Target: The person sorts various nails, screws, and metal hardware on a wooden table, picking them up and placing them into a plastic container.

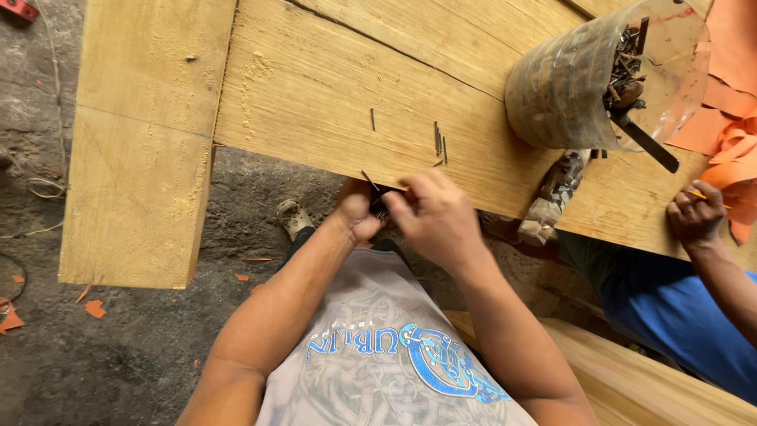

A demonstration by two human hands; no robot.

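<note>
My left hand [356,211] and my right hand [435,217] meet at the near edge of a wide wooden board [331,87]. Together they pinch a small dark tool or clip [377,199] with a thin nail sticking up from it. Loose nails [438,142] lie on the board just beyond my hands, and a single nail [373,119] lies further left. What exactly the dark piece is stays partly hidden by my fingers.
A clear plastic jar of nails [583,79] lies on its side at the right, a dark tool handle [646,142] poking out. Another person's hand [695,213] holds a pencil near orange scraps [729,102]. A second plank [142,142] stands left; dirt floor below.
</note>
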